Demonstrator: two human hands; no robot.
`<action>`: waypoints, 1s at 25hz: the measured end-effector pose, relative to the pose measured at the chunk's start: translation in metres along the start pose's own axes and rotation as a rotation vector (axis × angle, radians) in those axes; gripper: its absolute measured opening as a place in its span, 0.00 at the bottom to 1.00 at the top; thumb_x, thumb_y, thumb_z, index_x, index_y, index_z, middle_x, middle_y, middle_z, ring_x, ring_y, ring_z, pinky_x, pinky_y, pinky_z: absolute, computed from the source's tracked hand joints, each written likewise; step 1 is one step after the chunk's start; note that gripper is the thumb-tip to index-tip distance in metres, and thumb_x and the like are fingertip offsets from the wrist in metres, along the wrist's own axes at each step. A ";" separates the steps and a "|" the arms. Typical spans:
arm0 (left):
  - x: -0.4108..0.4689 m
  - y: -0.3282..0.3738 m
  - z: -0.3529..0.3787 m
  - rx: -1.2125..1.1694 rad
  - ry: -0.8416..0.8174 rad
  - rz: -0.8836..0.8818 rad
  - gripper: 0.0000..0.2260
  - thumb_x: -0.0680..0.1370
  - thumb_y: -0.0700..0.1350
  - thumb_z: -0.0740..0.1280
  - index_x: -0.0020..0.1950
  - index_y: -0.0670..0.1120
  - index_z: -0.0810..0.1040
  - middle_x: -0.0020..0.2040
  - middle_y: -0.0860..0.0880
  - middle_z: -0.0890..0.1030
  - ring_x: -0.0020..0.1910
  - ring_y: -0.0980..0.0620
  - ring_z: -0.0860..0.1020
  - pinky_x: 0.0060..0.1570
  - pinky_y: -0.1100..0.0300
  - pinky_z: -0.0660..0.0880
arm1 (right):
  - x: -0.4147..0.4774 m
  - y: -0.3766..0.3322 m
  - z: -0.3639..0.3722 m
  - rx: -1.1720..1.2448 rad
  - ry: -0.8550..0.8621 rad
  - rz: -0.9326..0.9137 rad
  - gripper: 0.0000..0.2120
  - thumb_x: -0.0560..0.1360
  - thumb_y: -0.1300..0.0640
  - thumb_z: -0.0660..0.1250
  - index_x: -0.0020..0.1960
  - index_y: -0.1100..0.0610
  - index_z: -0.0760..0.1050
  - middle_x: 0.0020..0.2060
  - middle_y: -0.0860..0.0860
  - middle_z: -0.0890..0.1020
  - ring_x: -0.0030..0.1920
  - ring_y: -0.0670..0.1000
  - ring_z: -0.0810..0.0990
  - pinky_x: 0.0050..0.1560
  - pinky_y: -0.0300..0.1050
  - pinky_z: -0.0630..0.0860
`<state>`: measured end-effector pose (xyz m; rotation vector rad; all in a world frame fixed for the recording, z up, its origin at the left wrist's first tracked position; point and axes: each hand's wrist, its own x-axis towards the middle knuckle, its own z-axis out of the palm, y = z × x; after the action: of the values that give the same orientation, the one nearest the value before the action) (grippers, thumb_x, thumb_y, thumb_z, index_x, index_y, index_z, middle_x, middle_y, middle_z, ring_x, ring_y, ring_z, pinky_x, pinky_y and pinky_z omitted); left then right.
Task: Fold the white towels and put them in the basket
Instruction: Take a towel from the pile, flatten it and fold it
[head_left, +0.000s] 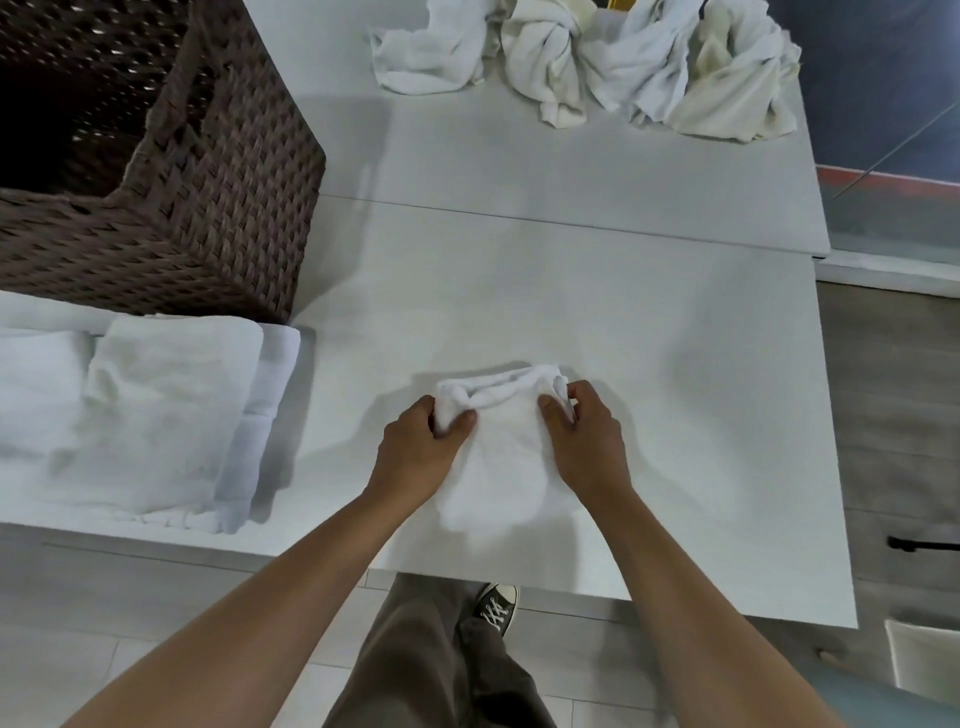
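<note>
A small white towel (503, 457) lies partly folded on the white table (675, 415), close to its near edge. My left hand (415, 452) pinches the towel's far left corner between thumb and fingers. My right hand (584, 441) grips the far right corner the same way. The far edge of the towel is bunched up between both hands. A dark brown wicker basket (208, 208) stands at the table's far left, its inside dark and hidden.
A stack of folded white towels (156, 410) lies left of my hands, in front of the basket. Several crumpled white towels (597, 62) are heaped at the table's far end. The table's right edge borders a wood floor.
</note>
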<state>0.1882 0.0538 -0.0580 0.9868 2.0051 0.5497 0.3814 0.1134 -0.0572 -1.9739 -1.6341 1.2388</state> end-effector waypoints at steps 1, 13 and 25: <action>0.007 0.000 0.002 0.073 0.057 0.024 0.16 0.77 0.60 0.68 0.50 0.48 0.75 0.44 0.53 0.79 0.43 0.52 0.78 0.37 0.58 0.71 | 0.004 0.002 0.004 -0.040 0.012 0.005 0.07 0.82 0.45 0.61 0.51 0.48 0.69 0.37 0.44 0.77 0.37 0.46 0.77 0.34 0.42 0.66; 0.027 -0.015 0.015 0.374 0.071 0.327 0.15 0.77 0.50 0.69 0.62 0.48 0.74 0.60 0.48 0.75 0.56 0.43 0.73 0.56 0.52 0.70 | -0.024 0.031 0.003 -0.075 0.202 0.220 0.23 0.78 0.37 0.61 0.64 0.52 0.70 0.58 0.53 0.77 0.58 0.58 0.77 0.61 0.55 0.71; -0.055 -0.019 0.016 -0.292 -0.236 -0.372 0.18 0.70 0.48 0.76 0.57 0.45 0.79 0.52 0.47 0.83 0.48 0.49 0.82 0.39 0.57 0.79 | -0.084 0.062 -0.012 0.387 -0.005 0.371 0.15 0.76 0.50 0.73 0.60 0.55 0.76 0.51 0.50 0.84 0.49 0.50 0.82 0.51 0.48 0.79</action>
<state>0.2124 -0.0016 -0.0535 0.4628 1.7762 0.4782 0.4328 0.0211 -0.0573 -2.0661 -0.9541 1.5504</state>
